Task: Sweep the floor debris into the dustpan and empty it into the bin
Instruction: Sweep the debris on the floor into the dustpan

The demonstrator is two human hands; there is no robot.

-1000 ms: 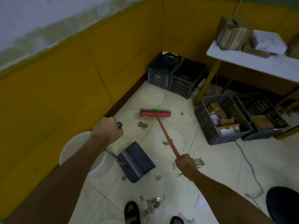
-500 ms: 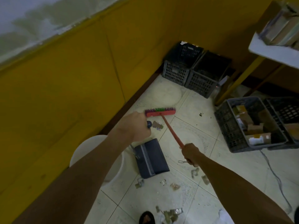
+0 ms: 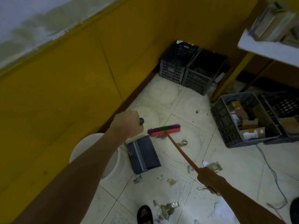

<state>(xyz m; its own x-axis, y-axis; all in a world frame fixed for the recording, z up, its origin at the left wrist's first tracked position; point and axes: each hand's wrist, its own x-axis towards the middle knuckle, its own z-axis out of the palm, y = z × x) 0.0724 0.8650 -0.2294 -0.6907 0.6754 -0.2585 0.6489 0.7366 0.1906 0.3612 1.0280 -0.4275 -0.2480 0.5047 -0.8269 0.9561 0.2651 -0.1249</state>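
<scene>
We see the dustpan (image 3: pixel 143 154), dark blue with a pale ridged strip along one edge, resting on the white tiled floor (image 3: pixel 239 167) just beside the white bin (image 3: pixel 111 165) that stands by the yellow wall (image 3: pixel 64 78). The left hand (image 3: pixel 127 125) is a closed fist around the top of the dustpan's long handle, whose dark round knob pokes out past the knuckles. The right hand (image 3: pixel 208 177) is curled tightly round the red broom (image 3: pixel 165 130) handle (the fingertips are hidden beneath it). The broom head, red with purple and green bristles, sits at the dustpan's far edge. Scraps of debris (image 3: pixel 166 207) lie scattered on the tiles between the dustpan and a sandal (image 3: pixel 144 214) at the bottom edge. Dark crates (image 3: pixel 191 70) stand in the corner.

Compared with half a second ago, the broom head has drawn closer to the dustpan, and the left fist has lifted away from it.
</scene>
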